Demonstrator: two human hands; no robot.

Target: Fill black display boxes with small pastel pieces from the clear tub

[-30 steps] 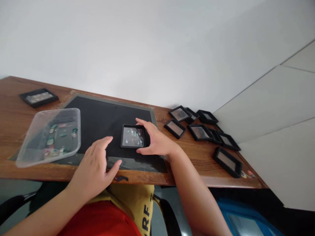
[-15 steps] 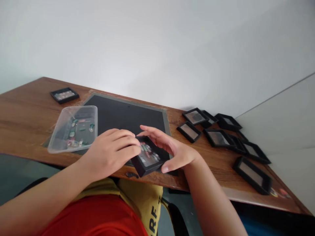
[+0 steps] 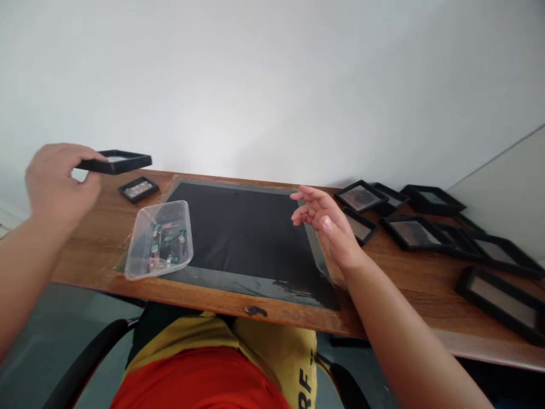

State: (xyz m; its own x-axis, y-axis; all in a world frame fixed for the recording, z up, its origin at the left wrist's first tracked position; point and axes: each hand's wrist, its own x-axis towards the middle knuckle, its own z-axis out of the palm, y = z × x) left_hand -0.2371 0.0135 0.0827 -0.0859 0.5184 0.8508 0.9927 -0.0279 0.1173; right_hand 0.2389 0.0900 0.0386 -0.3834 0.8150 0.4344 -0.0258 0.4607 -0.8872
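Frame (image 3: 130, 164), black and shallow, is held up beyond the tub (image 3: 138, 253) and to its left, nearly level and seen almost edge-on. It is pinched at its left end by the left hand (image 3: 63, 184), thumb below and fingers above, so that its body is carried out to the right of that grip, towards the tub's side; which side is longer cannot be told. The left hand is by far the nearer one. A smaller frame (image 3: 138, 190) is set on the desk (image 3: 96, 238) just beyond the tub, below the raised one. Small green, pink and clear pieces (image 3: 155, 248) are held in the tub. The right hand (image 3: 330, 224) is seen empty, fingers loosely spread, well to the tub's right, past the dark mat (image 3: 238, 233), near the other black frames (image 3: 409, 241).
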